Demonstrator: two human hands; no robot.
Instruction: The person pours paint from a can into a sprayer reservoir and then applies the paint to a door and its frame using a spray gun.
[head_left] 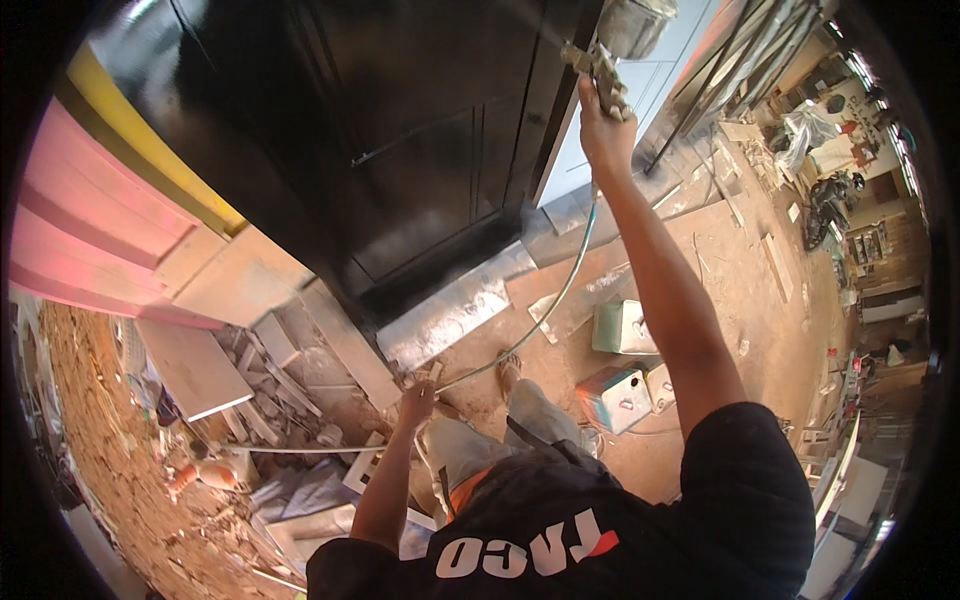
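Note:
My right hand (pixel 606 135), arm stretched out to the top of the view, is closed around the handle of a spray gun (pixel 600 78). A metal cup (pixel 638 26) sits on the gun, and a faint mist leaves its nozzle toward the left. The nozzle faces a large black panelled door (pixel 420 160), glossy in places, and stands apart from it. From the gun a thin greenish air hose (pixel 572 278) curves down to my left hand (pixel 417 402), whose fingers are wrapped round it low near my legs.
Metal cans (pixel 622 400) stand on the dusty floor to my right. Wood offcuts and rubble (pixel 290 375) lie at the left beside a pink sheet (pixel 95 215). A pale panel (pixel 575 150) stands behind the door's right edge. Long strips (pixel 740 55) lean at the top right.

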